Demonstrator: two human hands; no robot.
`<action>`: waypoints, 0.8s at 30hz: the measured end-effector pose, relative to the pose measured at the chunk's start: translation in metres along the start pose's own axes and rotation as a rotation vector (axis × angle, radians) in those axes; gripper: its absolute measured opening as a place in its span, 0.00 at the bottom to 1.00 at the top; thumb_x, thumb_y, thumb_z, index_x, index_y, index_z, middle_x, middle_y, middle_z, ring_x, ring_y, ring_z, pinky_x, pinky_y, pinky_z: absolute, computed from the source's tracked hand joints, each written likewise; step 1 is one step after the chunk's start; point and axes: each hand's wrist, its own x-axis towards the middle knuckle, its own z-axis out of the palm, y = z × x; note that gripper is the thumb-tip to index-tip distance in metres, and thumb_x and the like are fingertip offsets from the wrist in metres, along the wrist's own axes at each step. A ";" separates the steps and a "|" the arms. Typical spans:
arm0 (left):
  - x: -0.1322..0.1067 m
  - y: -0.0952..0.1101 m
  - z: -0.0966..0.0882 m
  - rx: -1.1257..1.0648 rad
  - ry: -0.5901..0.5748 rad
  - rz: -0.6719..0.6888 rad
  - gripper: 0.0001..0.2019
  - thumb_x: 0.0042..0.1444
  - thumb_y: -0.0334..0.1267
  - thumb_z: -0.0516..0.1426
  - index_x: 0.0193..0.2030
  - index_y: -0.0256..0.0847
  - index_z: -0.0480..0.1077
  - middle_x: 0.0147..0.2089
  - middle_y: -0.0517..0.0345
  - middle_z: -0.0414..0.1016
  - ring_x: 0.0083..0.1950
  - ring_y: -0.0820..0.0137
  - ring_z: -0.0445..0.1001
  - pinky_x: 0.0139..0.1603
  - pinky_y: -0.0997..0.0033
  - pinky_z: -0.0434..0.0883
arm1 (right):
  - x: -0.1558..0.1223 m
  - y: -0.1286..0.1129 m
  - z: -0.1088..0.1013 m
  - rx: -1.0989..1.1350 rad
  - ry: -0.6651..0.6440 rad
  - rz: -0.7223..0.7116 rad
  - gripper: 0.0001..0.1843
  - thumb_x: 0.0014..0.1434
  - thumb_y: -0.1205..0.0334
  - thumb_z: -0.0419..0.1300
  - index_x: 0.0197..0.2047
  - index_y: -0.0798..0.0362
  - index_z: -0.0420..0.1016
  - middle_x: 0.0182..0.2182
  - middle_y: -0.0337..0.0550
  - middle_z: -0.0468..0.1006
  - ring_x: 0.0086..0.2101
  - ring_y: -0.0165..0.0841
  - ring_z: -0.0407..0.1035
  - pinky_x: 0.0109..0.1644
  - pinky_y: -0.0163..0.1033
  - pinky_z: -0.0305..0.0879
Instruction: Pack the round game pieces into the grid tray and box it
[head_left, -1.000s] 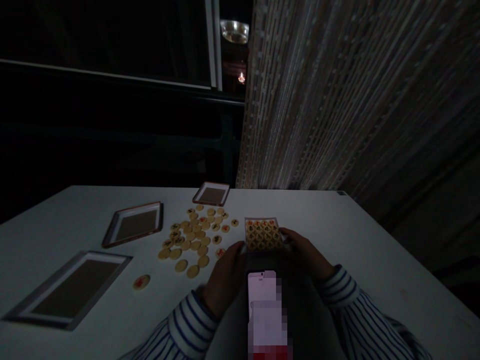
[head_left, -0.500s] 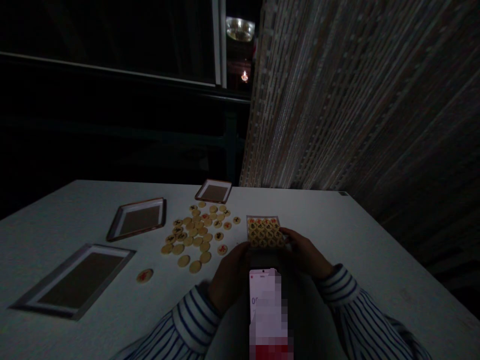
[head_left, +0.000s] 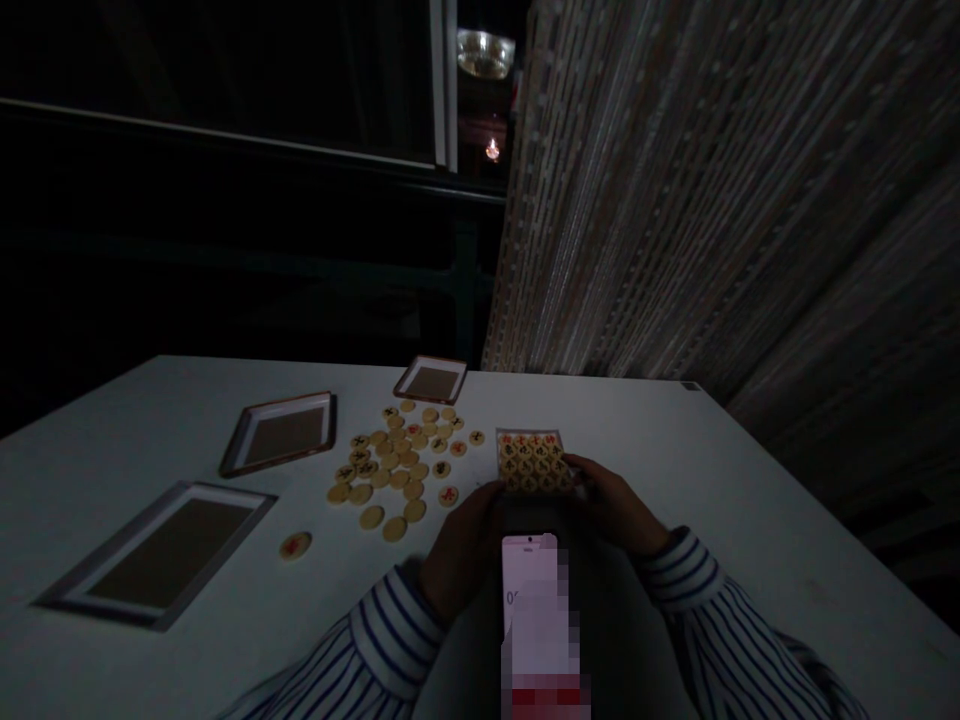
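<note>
Left hand point(head_left: 459, 545) and right hand point(head_left: 616, 508) each grip one side of the tray of xiangqi pieces point(head_left: 531, 462). It lies flat, face-up and near-square, squared to the person.

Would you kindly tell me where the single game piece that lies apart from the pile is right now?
In the head view, the single piece lies left of the left hand, between the nearest tray and the pile.
</note>
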 end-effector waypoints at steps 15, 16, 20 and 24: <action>0.000 -0.007 0.004 -0.005 0.026 0.017 0.17 0.58 0.41 0.47 0.52 0.42 0.65 0.50 0.54 0.73 0.50 0.65 0.71 0.51 0.63 0.67 | -0.001 0.005 0.001 -0.028 -0.004 0.005 0.27 0.52 0.61 0.56 0.56 0.54 0.59 0.45 0.49 0.72 0.38 0.34 0.69 0.43 0.43 0.68; 0.000 -0.007 0.004 -0.008 0.029 0.018 0.17 0.57 0.41 0.47 0.52 0.42 0.65 0.50 0.54 0.72 0.50 0.65 0.70 0.52 0.63 0.67 | -0.001 0.005 0.001 -0.023 -0.009 0.004 0.27 0.52 0.61 0.56 0.56 0.53 0.59 0.45 0.49 0.71 0.39 0.34 0.69 0.44 0.43 0.68; 0.000 -0.005 0.003 -0.018 0.040 0.040 0.17 0.57 0.41 0.47 0.52 0.42 0.65 0.50 0.54 0.72 0.50 0.65 0.71 0.51 0.64 0.68 | -0.001 0.005 0.001 -0.020 -0.017 -0.005 0.27 0.52 0.62 0.56 0.57 0.53 0.58 0.47 0.49 0.71 0.40 0.34 0.69 0.45 0.43 0.67; -0.001 -0.004 0.003 -0.001 0.031 0.042 0.18 0.57 0.41 0.47 0.53 0.41 0.64 0.51 0.53 0.72 0.51 0.65 0.70 0.52 0.63 0.67 | -0.001 0.005 0.002 -0.035 0.009 -0.010 0.27 0.52 0.62 0.57 0.56 0.53 0.60 0.45 0.49 0.72 0.39 0.34 0.69 0.42 0.43 0.68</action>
